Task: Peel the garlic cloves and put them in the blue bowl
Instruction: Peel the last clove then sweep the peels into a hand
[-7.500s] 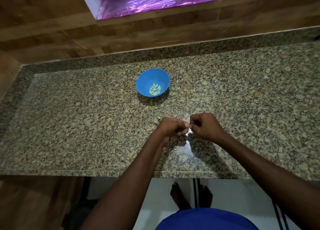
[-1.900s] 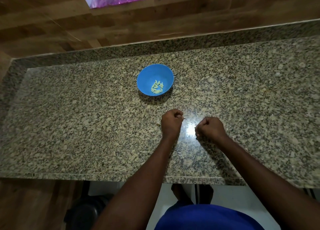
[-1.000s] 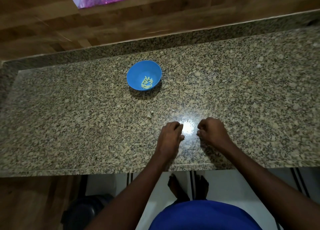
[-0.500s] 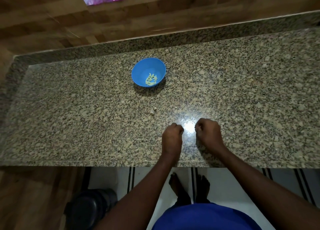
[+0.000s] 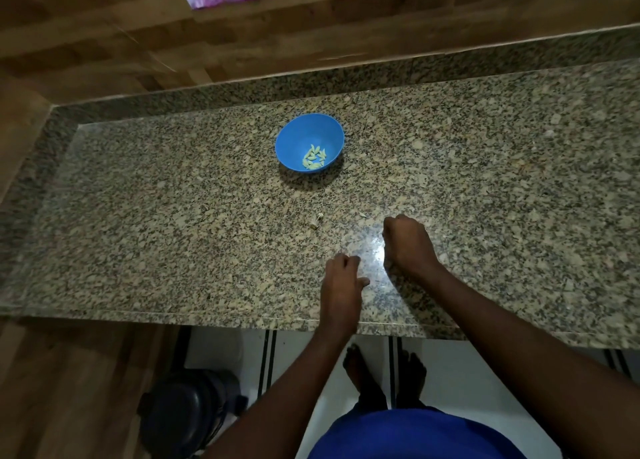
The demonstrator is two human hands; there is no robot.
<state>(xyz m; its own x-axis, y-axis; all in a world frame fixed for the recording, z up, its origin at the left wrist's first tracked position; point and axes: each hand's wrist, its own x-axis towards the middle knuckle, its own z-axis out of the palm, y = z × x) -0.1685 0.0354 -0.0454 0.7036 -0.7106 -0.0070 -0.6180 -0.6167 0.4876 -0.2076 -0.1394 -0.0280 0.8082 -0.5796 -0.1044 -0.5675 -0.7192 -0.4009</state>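
The blue bowl [image 5: 289, 136] stands on the granite counter and holds several peeled pale garlic cloves [image 5: 314, 157]. A small unpeeled garlic piece [image 5: 316, 220] lies on the counter between the bowl and my hands, with a papery scrap [image 5: 362, 215] to its right. My left hand [image 5: 341, 278] rests near the counter's front edge, fingers curled under and thumb out to the right; nothing shows in it. My right hand [image 5: 407, 244] is a closed fist on the counter, a little farther forward. Its palm side is hidden.
The granite counter [image 5: 173, 216] has a raised back ledge and a wooden wall behind. Its front edge [image 5: 207, 316] runs just below my left wrist. A dark round bin [image 5: 187, 410] stands on the floor, left of my bare feet.
Since 7.5 s ago my hands have parted from their joint pinch. In the last half second my right fist has slid forward and my left thumb has come out.
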